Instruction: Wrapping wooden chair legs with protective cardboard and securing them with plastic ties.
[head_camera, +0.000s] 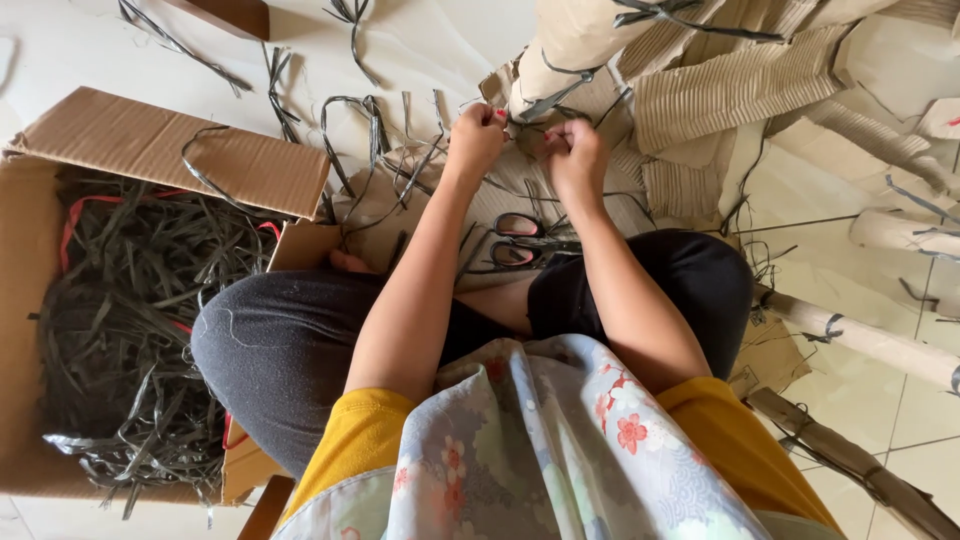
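- One cardboard box, left of the frame, filled with dark strips.
- One pair of scissors, centre.
- Two hands: left hand, right hand.
- Loose dark strips: too many to count.

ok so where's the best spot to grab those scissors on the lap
By the two dark finger loops of the scissors, coming from above. They lie flat between the forearms, loops in the open, while the blades toward the right run under the right arm. Either of the hands is near.

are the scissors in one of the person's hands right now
No, the scissors lie on the lap between the forearms, while the left hand and right hand work a dark strap.
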